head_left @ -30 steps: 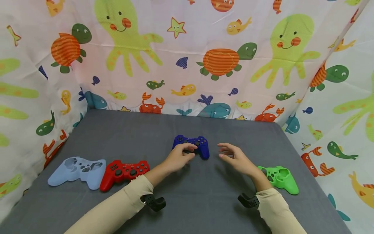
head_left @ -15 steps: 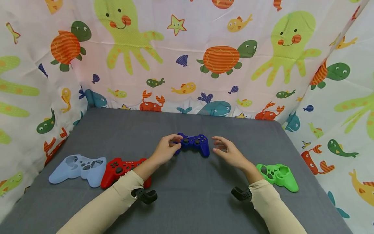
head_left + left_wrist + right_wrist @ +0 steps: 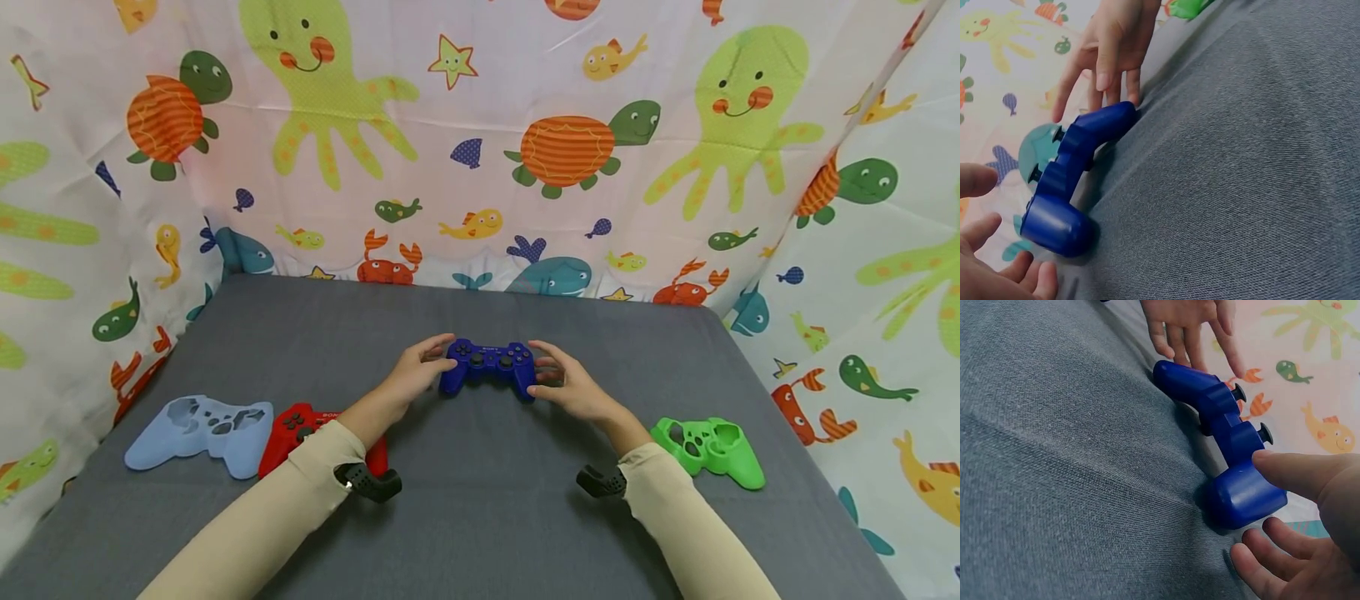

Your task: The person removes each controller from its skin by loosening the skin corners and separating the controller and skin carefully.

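A blue game controller (image 3: 491, 360) lies on the grey cloth between both hands, its grips pointing toward the person. My left hand (image 3: 412, 377) is at its left end; in the left wrist view its thumb and fingers (image 3: 1022, 265) are spread beside the controller's grip with a gap. At the other end is my right hand (image 3: 567, 385). The right wrist view shows its thumb overlapping the right grip, while the bent fingers (image 3: 1272, 556) stand off the outer side. Neither hand is closed around the controller.
A red controller (image 3: 288, 437), partly hidden under the left forearm, touches a light blue silicone controller cover (image 3: 198, 437) at the left. A green controller cover (image 3: 712, 450) lies right of the right forearm. Sea-animal curtains (image 3: 480, 167) stand behind and beside the grey table (image 3: 487, 517).
My left hand has moved left from in front of the blue controller to its left end. My right hand has come in leftward to the right end. The controller has shifted little.
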Tool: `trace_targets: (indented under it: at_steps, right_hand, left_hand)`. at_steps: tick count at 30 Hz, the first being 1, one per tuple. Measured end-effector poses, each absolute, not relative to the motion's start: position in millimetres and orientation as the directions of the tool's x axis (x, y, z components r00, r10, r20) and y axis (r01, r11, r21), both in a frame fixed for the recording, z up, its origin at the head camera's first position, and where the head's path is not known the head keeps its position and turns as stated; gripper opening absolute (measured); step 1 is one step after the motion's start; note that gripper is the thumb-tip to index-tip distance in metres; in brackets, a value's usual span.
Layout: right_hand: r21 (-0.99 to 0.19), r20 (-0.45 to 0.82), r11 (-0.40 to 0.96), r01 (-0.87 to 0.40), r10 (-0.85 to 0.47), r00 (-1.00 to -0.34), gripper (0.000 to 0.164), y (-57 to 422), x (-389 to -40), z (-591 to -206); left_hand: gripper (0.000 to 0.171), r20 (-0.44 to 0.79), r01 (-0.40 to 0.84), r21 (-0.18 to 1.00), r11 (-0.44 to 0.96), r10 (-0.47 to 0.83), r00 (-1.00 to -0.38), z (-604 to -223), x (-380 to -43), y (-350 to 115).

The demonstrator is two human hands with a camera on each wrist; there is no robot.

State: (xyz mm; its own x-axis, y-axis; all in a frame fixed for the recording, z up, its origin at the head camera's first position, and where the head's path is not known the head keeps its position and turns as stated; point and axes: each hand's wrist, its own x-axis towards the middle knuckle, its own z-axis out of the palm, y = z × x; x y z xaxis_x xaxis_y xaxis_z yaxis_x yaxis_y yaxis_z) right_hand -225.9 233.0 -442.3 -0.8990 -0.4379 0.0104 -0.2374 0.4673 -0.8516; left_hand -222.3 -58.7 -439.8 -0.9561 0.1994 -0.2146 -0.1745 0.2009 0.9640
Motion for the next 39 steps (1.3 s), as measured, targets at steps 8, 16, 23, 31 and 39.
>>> trace_targets:
  at_steps: [8,16,23,31,39]
  right_hand:
    - [-0.85,-0.067,0.497,-0.174,-0.43,-0.9,0.074,227,-230,-443]
    - [-0.858,-0.076,0.482,-0.177,-0.46,-0.885,0.072,223,-234,-445]
    - [-0.864,-0.077,0.474,-0.171,-0.46,-0.885,0.07,224,-236,-449]
    - [-0.881,-0.074,0.448,-0.152,-0.446,-0.892,0.067,223,-235,-453]
    - [-0.892,-0.061,0.426,-0.149,-0.442,-0.895,0.067,222,-236,-452]
  left_hand:
    - [0.064,-0.284,-0.236,0.952,0.197,0.265,-0.921,-445,-231,-58]
    - [0.064,-0.271,-0.2,0.947,0.253,0.288,-0.918,-447,-234,-57]
    - [0.063,-0.242,-0.152,0.935,0.319,0.262,-0.934,-448,-233,-55]
    - [0.064,-0.216,-0.127,0.927,0.353,0.225,-0.95,-450,-232,-55]
    - [0.064,-0.207,-0.122,0.933,0.339,0.225,-0.952,-449,-234,-52]
